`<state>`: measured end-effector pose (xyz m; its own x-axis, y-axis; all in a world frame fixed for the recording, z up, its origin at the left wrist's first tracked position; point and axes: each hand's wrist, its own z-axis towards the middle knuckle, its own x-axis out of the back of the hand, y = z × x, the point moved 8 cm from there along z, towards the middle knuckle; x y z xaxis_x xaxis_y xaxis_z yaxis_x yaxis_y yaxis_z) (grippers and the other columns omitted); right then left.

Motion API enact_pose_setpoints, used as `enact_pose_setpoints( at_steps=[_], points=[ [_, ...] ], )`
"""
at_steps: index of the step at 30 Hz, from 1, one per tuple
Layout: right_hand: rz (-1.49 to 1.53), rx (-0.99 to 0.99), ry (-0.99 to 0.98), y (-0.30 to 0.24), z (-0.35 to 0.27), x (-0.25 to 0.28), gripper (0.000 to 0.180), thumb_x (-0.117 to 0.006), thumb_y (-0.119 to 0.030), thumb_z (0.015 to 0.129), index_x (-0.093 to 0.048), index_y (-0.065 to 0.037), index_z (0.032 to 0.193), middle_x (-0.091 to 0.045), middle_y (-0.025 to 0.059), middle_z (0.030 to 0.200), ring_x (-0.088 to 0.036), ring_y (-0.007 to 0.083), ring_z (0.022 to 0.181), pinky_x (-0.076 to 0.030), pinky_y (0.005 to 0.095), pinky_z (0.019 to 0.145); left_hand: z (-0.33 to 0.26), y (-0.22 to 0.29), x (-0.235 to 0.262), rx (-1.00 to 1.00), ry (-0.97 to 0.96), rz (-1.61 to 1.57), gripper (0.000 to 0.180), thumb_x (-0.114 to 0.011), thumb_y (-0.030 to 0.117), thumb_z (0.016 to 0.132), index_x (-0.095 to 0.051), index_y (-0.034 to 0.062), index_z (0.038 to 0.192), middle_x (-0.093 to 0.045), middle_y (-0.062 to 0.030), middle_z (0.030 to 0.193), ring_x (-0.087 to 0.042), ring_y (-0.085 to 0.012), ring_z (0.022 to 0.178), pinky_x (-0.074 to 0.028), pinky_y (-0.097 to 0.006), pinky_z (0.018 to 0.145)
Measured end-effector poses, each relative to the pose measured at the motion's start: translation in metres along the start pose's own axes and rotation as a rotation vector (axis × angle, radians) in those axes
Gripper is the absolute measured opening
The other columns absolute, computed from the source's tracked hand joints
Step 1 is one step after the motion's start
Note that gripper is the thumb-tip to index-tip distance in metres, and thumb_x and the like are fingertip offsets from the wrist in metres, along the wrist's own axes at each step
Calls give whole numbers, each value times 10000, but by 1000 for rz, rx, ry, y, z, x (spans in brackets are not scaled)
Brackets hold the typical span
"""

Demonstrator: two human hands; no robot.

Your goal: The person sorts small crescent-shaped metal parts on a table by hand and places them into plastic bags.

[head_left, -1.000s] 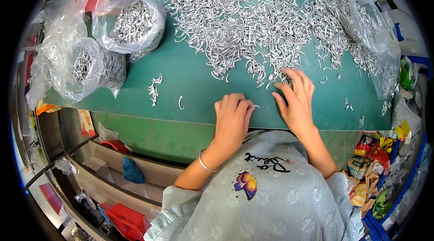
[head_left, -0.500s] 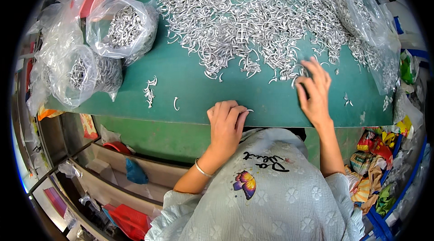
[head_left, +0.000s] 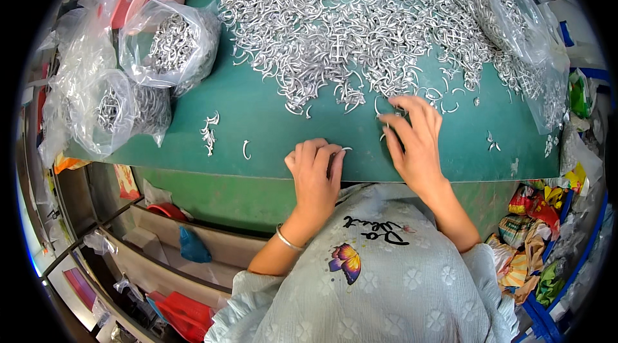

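Note:
My left hand (head_left: 314,168) is closed near the table's front edge, with a small curved silver metal piece (head_left: 347,148) poking out between thumb and forefinger. To its right, my right hand (head_left: 417,143) is bent over the tabletop, thumb and fingers apart. One curved piece lies at its forefinger tip and another beside its thumb; neither looks firmly gripped. Just beyond the fingers spreads a wide heap of the same silver pieces (head_left: 335,34). A single curved piece (head_left: 246,149) lies left of my left hand, near a small cluster of pieces (head_left: 209,132).
Clear plastic bags of silver pieces (head_left: 172,44) stand at the left of the green table (head_left: 270,153), by a pink basket (head_left: 138,0). Another filled bag (head_left: 515,27) lies at the right. A few pieces (head_left: 493,141) lie near the right front. Below left stands a drawer-like shelf (head_left: 225,240).
My right hand has moved left from the heap's right-hand edge, closer to my left hand, and several loose pieces show where it was. My left hand stays almost in place, still holding its piece.

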<state>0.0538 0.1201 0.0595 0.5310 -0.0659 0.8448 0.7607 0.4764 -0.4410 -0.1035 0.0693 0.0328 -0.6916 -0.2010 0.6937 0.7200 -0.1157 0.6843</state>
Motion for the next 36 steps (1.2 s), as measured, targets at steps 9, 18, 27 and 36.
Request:
enact_pose_setpoints(
  at_steps=[9, 18, 27, 36],
  points=[
    [50, 211, -97, -5, 8, -32, 276, -676, -107, 803, -640, -80, 1076, -586, 71, 1156, -519, 251, 1166, -357, 420, 939, -2, -4, 5, -16, 1, 9, 211, -735, 50, 775, -619, 81, 949, -558, -56, 954, -520, -244, 892, -322, -376, 778],
    [-133, -102, 239, 69, 0, 39, 126, -671, -55, 831, -664, -66, 957, -632, 56, 984, -566, 239, 943, -357, 346, 881, -1, 0, 6, -7, 20, -27, 197, -741, 12, 762, -637, 84, 913, -579, -53, 929, -541, -228, 867, -344, -348, 803],
    [-187, -116, 157, 30, 23, -1, 145, -676, -75, 804, -636, -82, 943, -573, 48, 987, -509, 242, 982, -324, 412, 882, 4, 7, -4, -97, -87, -33, 194, -722, 14, 763, -627, 71, 922, -628, -72, 1098, -568, -266, 1035, -352, -378, 870],
    [273, 12, -151, -6, 9, -13, 134, -656, -48, 815, -631, -41, 947, -588, 76, 968, -532, 275, 916, -371, 385, 807, 14, 14, -3, -131, 15, -133, 214, -703, -2, 783, -598, 31, 967, -604, -104, 1002, -573, -272, 911, -399, -376, 769]
  ],
)
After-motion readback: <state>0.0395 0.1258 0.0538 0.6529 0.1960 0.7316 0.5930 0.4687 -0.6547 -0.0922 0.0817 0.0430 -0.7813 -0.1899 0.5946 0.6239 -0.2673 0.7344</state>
